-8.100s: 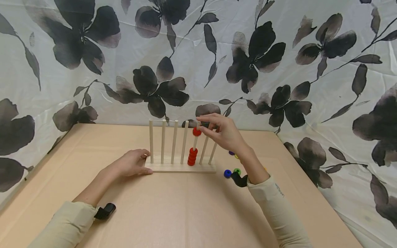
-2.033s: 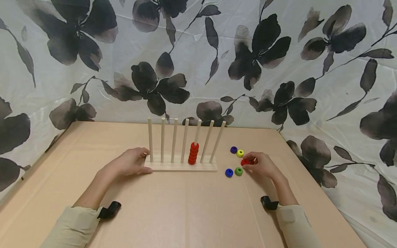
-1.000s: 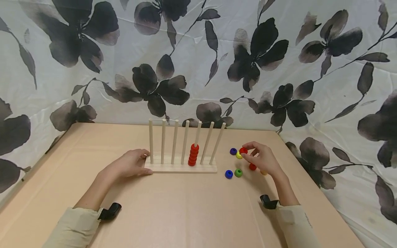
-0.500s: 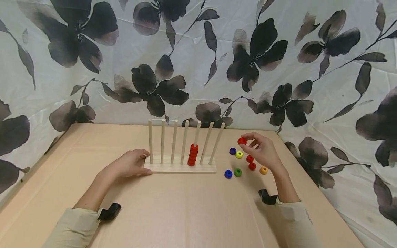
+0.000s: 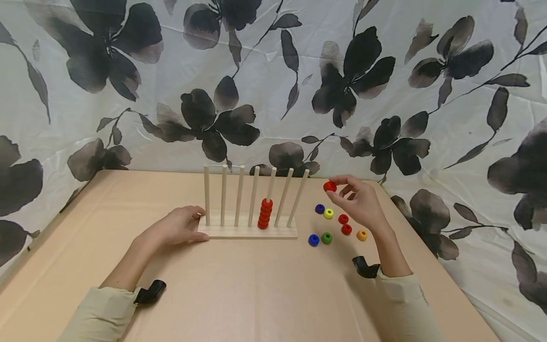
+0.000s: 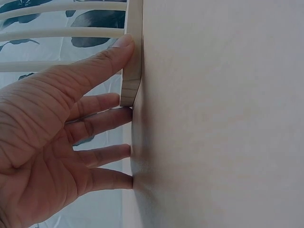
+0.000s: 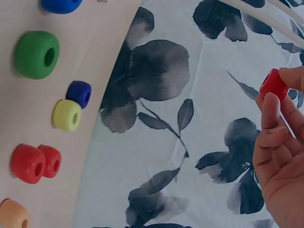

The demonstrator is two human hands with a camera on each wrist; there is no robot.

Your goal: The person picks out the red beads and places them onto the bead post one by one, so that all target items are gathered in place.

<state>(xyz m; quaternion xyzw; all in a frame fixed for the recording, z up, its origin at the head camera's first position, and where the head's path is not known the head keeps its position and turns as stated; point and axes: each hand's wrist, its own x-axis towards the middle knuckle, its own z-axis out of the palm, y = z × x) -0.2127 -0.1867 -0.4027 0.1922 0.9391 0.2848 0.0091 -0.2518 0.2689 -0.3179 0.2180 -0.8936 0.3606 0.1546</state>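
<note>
A wooden peg stand (image 5: 248,231) with several upright pegs stands on the table; a stack of red beads (image 5: 265,214) sits on its fifth peg from the left. My left hand (image 5: 181,225) grips the stand's left end, and in the left wrist view its thumb (image 6: 107,59) lies on the base's edge. Raised to the right of the stand, my right hand (image 5: 361,202) pinches a red bead (image 5: 329,186) between thumb and fingertips. The right wrist view shows this red bead (image 7: 274,85) tilted, with its hole partly visible.
Loose beads lie right of the stand: dark blue (image 5: 319,209), yellow (image 5: 328,213), blue (image 5: 314,240), green (image 5: 326,238), orange (image 5: 362,235) and two red ones (image 5: 346,229). A floral cloth (image 5: 273,71) hangs behind the table (image 5: 239,294).
After threading a red bead onto the fifth peg, my right hand has gone to the loose beads. It has lifted another red bead up and leftward. The left hand has stayed on the stand.
</note>
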